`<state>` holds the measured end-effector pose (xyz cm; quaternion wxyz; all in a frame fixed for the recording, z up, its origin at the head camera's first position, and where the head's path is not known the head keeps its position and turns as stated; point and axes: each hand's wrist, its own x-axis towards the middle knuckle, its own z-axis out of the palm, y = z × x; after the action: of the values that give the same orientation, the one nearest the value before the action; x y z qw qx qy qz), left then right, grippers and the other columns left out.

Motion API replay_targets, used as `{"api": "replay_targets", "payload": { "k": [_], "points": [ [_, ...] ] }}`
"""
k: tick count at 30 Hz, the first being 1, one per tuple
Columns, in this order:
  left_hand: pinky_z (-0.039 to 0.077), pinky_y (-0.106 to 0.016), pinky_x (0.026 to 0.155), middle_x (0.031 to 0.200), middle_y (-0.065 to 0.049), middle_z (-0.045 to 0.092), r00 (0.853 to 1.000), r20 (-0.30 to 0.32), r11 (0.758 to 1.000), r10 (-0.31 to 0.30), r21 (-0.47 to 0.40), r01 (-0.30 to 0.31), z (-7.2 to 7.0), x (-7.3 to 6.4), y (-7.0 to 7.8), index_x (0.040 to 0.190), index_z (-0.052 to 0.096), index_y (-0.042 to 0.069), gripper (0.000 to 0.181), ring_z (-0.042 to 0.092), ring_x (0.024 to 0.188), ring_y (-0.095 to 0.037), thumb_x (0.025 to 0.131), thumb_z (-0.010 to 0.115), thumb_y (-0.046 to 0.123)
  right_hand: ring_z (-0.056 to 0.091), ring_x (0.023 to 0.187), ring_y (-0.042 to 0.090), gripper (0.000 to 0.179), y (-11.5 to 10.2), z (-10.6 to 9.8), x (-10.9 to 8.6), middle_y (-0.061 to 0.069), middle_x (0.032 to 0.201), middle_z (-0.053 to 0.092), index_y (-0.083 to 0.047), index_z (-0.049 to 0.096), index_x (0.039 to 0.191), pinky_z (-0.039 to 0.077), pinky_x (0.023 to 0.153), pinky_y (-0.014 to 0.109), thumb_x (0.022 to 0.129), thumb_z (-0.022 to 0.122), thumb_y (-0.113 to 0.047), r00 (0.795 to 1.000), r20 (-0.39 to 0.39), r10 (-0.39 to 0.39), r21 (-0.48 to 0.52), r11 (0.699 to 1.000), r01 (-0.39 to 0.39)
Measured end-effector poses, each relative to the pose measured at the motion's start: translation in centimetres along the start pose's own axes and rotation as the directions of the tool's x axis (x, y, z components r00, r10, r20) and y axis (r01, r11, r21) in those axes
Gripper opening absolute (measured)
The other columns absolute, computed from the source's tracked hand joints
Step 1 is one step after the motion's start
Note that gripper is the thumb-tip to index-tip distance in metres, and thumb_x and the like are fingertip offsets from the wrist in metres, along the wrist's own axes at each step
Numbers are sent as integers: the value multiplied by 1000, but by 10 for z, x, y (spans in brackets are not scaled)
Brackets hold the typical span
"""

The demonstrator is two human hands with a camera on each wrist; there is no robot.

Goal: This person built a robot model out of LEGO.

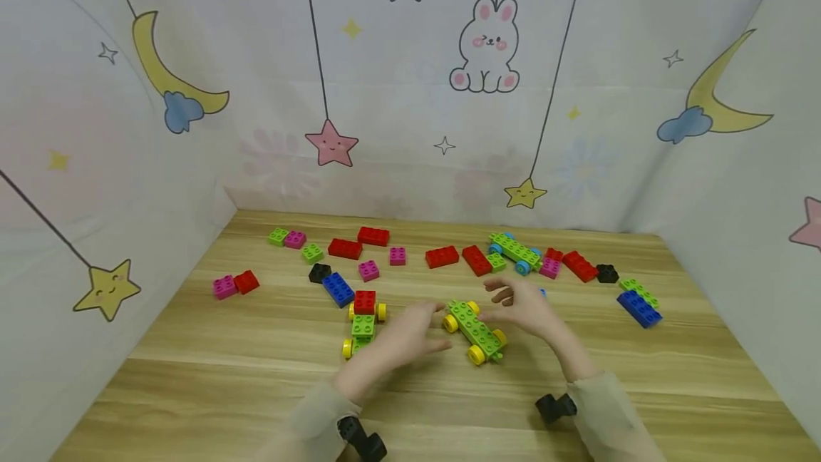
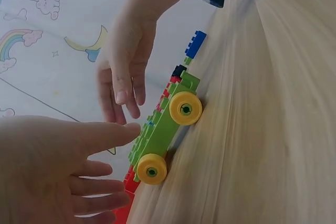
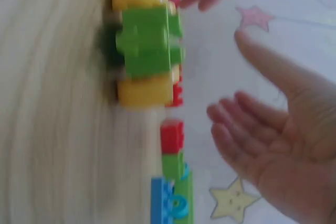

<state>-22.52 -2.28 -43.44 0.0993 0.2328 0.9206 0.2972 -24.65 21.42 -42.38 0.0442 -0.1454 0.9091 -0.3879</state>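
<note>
A green toy car base with yellow wheels (image 1: 474, 331) stands on the table between my two hands. To its left is my left hand (image 1: 407, 334), fingers extended toward it and holding nothing. My right hand (image 1: 522, 307) hovers over its right side, fingers loosely bent with nothing in them. In the left wrist view the car base (image 2: 163, 135) stands on its wheels, and the left thumb overlaps its studs; contact cannot be told. Left of the left hand is another yellow-wheeled car (image 1: 363, 326) bearing green and red bricks, partly hidden by the forearm.
Behind the hands lie red bricks (image 1: 442, 257), pink bricks (image 1: 368, 270) and a blue brick (image 1: 338, 289). A green car base with blue wheels (image 1: 515, 252) stands at the back right. Another blue brick (image 1: 639, 309) is farther right. A printed curtain (image 1: 410, 184) encloses the table (image 1: 256, 391).
</note>
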Motion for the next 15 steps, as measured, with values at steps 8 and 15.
{"api": "replay_targets", "payload": {
  "k": [8, 15],
  "points": [
    [48, -46, 102, 135, -18, 57, 999, -10, 999, -37, -32, 37, 15, 12, 13, 136, 52, -2, 67, 56, 123, -33, 85, 76, 34, 50, 125, 48, 67, 37, -22, 2, 28, 138, 52, 6, 48, 137, 43, 101, 61, 82, 79, -17, 947, 254, -194, 63, 981, 184],
    [50, -46, 99, 133, -20, 58, 995, -66, 996, -76, -53, 73, 21, 14, 11, 135, 52, -3, 69, 57, 120, -34, 82, 80, 31, 40, 135, 46, 75, 43, -16, 8, 22, 147, 45, 0, 44, 143, 38, 107, 59, 82, 79, -24, 908, 373, -193, 39, 980, 193]
  ]
}}
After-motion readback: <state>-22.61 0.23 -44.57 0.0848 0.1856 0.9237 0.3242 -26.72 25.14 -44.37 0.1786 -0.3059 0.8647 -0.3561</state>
